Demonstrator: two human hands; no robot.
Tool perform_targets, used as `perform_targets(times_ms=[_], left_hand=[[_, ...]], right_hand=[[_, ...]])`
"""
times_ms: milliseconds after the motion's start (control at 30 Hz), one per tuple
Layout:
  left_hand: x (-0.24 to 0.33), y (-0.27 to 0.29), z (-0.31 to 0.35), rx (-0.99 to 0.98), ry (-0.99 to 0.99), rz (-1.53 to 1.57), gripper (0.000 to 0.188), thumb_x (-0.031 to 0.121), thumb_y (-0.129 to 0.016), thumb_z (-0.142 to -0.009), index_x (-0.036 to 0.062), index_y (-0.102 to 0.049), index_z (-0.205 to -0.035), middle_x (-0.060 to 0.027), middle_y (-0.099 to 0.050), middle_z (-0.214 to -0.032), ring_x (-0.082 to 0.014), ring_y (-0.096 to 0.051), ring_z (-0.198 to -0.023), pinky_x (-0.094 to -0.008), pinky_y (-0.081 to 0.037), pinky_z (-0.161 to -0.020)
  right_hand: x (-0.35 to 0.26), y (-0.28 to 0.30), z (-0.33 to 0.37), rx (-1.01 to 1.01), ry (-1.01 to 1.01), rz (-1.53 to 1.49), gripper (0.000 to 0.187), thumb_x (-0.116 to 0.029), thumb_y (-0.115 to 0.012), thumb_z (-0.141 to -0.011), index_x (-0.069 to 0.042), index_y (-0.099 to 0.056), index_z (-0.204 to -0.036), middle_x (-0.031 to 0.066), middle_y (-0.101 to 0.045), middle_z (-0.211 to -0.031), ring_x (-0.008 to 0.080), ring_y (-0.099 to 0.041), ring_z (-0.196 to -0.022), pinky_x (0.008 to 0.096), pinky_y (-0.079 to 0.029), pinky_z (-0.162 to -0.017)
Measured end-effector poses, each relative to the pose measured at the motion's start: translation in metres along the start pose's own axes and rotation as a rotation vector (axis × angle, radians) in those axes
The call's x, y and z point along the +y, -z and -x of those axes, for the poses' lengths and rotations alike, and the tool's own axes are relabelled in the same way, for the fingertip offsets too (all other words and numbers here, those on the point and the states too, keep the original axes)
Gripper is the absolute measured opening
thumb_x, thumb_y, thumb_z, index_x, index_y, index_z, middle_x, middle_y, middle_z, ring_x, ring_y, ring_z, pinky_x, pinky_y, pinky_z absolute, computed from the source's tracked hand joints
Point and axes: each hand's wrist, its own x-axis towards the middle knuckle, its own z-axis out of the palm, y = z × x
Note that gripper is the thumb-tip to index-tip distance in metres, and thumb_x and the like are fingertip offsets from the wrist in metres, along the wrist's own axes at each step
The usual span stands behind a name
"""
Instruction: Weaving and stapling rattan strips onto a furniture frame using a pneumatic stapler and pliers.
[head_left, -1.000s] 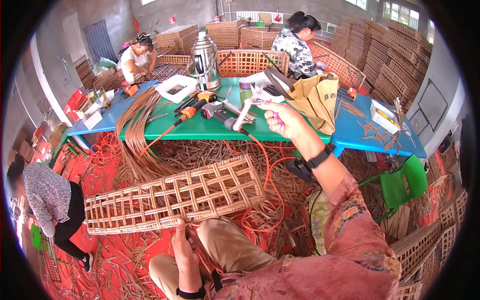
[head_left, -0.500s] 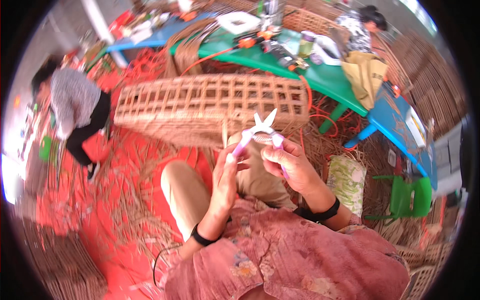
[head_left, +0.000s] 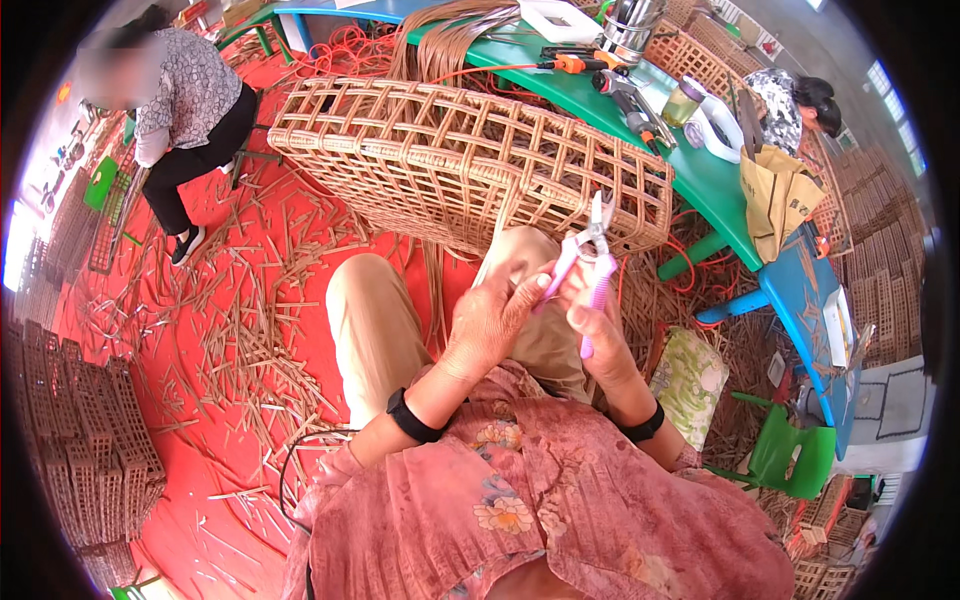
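from my end i see the person's two bare hands around the purple-handled shears (head_left: 592,240), just right of the middle of the frame. the right hand (head_left: 611,348) has its fingers curled about one handle. the left hand (head_left: 488,322) reaches in from the other side with its thumb at the second handle; its fingers are blurred, so i can't tell whether they pinch or only rest there. the handles stand spread in a narrow v, the blades pointing up the frame over the near side of the woven basket (head_left: 465,168). i can't tell if the tips touch it.

the basket lies tilted across the upper middle, by the person's knee. as i judge it, most of the weaving is done: the open lattice runs the whole length and a thicker band follows the edge. what looks left is detail: a flat strip (head_left: 509,205) sticks out of the near side, uncut, and nothing sits between the blades that i can make out. i can't see the far faces, so i won't call those complete.

brown offcuts (head_left: 262,345) litter the red floor at left, more lattice pieces (head_left: 90,440) stand stacked lower left, and unused strands (head_left: 455,45) drape over the green table (head_left: 712,180) at the top.
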Motion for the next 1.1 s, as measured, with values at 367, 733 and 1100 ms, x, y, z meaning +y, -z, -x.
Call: perform_targets(times_ms=[367,733,1100], left_hand=[[-0.030,0.014,-0.032,0.030,0.066,0.810,0.025,0.025,-0.056,-0.097,0.0005,-0.063,-0.099,0.0028,-0.053,-0.072,-0.0073,-0.048,-0.065,-0.0212,-0.042,-0.063],[0.030,0.028,-0.024,-0.037,-0.031,1.129,0.026,0.022,-0.053,-0.099,-0.0006,-0.059,-0.109,0.0047,-0.046,-0.062,-0.0038,-0.034,-0.049,-0.0188,-0.029,-0.048],[0.038,0.030,-0.021,-0.020,-0.029,1.187,0.028,0.020,-0.050,-0.099,-0.0031,-0.058,-0.114,0.0050,-0.042,-0.061,-0.0033,-0.031,-0.048,-0.0182,-0.026,-0.046]], right_hand=[[-0.037,0.034,-0.053,0.219,0.476,1.856,0.083,-0.025,-0.081,-0.061,-0.005,-0.045,-0.132,0.0134,-0.053,-0.110,0.0312,-0.051,-0.104,0.0446,-0.037,-0.093],[-0.026,0.041,-0.082,0.086,0.476,1.976,0.091,-0.020,-0.084,-0.057,-0.005,-0.040,-0.136,0.0135,-0.051,-0.115,0.0327,-0.047,-0.108,0.0455,-0.034,-0.096],[-0.029,0.041,-0.090,0.020,0.510,1.985,0.088,-0.021,-0.083,-0.060,-0.007,-0.042,-0.136,0.0126,-0.050,-0.116,0.0311,-0.048,-0.107,0.0443,-0.034,-0.095]])
